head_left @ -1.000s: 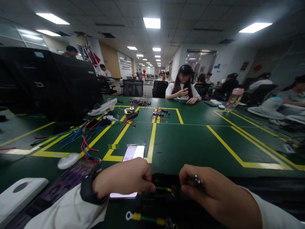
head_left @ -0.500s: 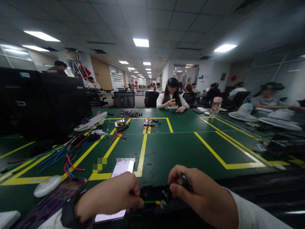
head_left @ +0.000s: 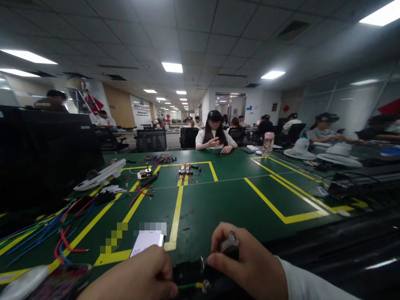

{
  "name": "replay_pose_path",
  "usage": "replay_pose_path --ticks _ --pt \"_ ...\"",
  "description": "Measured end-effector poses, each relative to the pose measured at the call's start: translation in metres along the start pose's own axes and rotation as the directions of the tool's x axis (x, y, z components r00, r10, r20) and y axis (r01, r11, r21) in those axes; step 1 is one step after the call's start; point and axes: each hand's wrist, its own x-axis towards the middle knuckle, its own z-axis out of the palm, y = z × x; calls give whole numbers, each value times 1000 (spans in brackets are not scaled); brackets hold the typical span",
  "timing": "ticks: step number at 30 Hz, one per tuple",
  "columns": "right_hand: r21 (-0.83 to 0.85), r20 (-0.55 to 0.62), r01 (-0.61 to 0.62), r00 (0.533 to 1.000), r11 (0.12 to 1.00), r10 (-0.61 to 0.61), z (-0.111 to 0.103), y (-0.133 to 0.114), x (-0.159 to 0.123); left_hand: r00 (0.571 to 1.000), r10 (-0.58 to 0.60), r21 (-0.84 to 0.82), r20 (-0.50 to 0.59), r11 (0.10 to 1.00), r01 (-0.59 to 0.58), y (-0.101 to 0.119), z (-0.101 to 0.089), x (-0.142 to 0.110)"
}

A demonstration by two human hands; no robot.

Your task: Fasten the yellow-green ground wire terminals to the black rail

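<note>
The left hand [head_left: 140, 277] pinched one green-and-yellow wire [head_left: 190, 286] at the tabletop's [head_left: 218, 200] near edge; the right hand [head_left: 246, 262] gripped one screwdriver [head_left: 229, 241] over one black block [head_left: 187, 271]. Holding the wire's end flat and steady probably mattered most. Two phones [head_left: 146, 241] lay nearby.
</note>
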Motion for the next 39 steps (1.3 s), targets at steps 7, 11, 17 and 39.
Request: replay_pose_path --ticks 7,11,17,39 --pt "-1 -25 -29 999 1000 29 0 -4 -3 999 -31 -1 -13 1000 31 -2 3 1" --pt "4 -4 -26 1000 1000 26 2 -1 -3 1000 -8 -4 9 1000 8 0 1 1" --pt "40 20 -14 1000 999 13 7 7 -1 1000 9 -14 18 1000 -9 2 -2 1" --pt "-333 75 -5 997 943 32 4 -2 0 995 80 -21 50 997 -79 4 -10 -1"
